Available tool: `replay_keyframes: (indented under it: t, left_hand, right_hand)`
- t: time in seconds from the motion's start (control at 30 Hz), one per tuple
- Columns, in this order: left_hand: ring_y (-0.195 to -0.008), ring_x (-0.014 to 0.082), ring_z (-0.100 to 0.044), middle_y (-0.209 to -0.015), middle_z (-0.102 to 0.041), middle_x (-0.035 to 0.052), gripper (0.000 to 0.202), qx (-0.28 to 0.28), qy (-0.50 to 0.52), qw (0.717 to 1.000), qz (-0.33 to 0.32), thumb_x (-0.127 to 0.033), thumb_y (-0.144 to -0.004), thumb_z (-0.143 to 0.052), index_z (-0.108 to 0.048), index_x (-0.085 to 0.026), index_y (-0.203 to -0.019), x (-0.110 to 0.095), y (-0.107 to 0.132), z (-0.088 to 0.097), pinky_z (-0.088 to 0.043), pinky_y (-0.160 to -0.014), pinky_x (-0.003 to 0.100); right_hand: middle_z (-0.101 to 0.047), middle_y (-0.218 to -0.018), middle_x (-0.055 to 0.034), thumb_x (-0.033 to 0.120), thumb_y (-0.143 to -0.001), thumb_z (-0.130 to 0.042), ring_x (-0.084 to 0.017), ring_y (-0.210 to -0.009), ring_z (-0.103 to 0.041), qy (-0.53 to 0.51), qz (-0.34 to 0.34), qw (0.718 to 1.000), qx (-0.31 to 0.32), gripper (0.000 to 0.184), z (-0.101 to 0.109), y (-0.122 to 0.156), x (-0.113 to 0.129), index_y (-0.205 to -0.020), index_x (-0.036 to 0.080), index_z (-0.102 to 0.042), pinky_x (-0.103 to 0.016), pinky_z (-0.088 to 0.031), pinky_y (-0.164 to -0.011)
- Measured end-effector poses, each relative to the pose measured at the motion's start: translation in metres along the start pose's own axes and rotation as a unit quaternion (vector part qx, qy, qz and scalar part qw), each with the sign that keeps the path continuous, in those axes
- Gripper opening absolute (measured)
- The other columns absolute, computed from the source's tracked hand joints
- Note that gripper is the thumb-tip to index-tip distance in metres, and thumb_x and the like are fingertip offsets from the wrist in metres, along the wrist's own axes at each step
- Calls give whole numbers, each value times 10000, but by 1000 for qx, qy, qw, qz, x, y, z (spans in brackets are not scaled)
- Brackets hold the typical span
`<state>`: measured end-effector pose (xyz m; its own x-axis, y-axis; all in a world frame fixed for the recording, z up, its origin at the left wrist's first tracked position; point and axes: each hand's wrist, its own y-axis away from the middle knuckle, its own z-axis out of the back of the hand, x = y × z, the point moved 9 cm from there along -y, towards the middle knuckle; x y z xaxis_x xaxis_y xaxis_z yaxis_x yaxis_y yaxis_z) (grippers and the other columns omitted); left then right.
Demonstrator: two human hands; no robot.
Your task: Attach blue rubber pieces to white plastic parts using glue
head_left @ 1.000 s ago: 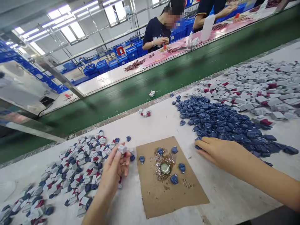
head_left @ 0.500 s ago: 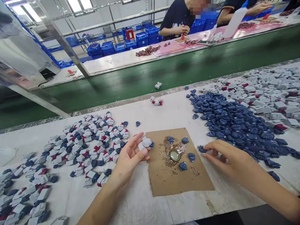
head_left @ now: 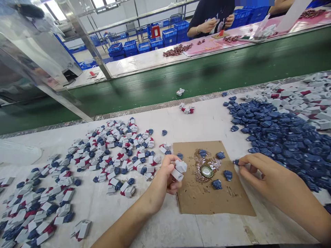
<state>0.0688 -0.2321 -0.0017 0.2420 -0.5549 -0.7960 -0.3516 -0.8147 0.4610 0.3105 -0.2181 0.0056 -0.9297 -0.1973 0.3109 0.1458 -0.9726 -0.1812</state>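
Observation:
My left hand [head_left: 164, 181] is closed on two small white plastic pieces [head_left: 179, 169] at the left edge of a brown cardboard sheet [head_left: 207, 196]. My right hand [head_left: 261, 174] pinches a small dark blue piece [head_left: 236, 162] at the sheet's right edge. On the cardboard sit a metal bottle cap [head_left: 207, 171] in a brown glue stain and several loose blue pieces [head_left: 228, 174].
A spread of assembled white, red and blue parts [head_left: 103, 155] lies to the left. A heap of blue pieces [head_left: 279, 137] and white pieces [head_left: 307, 100] lies to the right. A green conveyor belt [head_left: 181, 82] runs behind. People work at the far bench [head_left: 214, 20].
My left hand came down from the assembled pile to the cardboard's left edge with white pieces. My right hand drew back from the blue heap, now pinching one blue piece.

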Motion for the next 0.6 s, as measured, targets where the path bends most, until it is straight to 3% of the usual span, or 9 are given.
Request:
replay_keyframes:
  t: [0.1, 0.27, 0.37, 0.5, 0.6]
  left_hand:
    - [-536, 69, -404, -758, -497, -42, 280, -22, -10, 999, -37, -421, -756, -641, -527, -222, -917, -7, -2, 3, -258, -431, 178]
    - [-749, 145, -592, -895, -638, 33, 524, -66, -8, 995, -71, -441, -630, -840, -659, -186, -1050, -16, -2, 10, -494, -525, 214]
    - [-757, 148, -642, -876, -721, 53, 500, -81, 18, 995, -54, -399, -554, -901, -717, -164, -955, -12, -3, 13, -523, -574, 211]
    - [-706, 132, -659, -786, -758, 42, 400, -98, 36, 994, -39, -341, -499, -934, -741, -156, -797, -7, -4, 16, -535, -606, 211]
    - [-682, 126, -656, -752, -757, 37, 368, -111, 36, 993, -35, -324, -482, -941, -730, -154, -731, -5, -5, 18, -533, -612, 214]
  right_hand:
    - [-657, -822, -27, 415, -914, -418, -197, -657, -648, 6, -17, 1000, 8, 234, 1, -2, 1, -832, 271, -582, -267, -441, -451]
    - [-608, -656, -20, 408, -876, -463, -191, -531, -591, 8, -62, 998, 25, 213, -4, -12, -10, -729, 254, -470, -266, -379, -425]
    - [-616, -639, -12, 363, -822, -507, -191, -518, -598, -42, -87, 993, 62, 120, -10, -24, -21, -826, 249, -470, -273, -419, -465]
    - [-686, -725, -49, 435, -836, -536, -223, -609, -661, -90, -77, 988, 102, 335, -12, -39, -26, -1076, 201, -551, -287, -484, -518]
    - [-728, -799, -68, 407, -898, -485, -225, -670, -684, -69, -53, 991, 104, 268, -10, -45, -25, -989, 214, -646, -292, -500, -567]
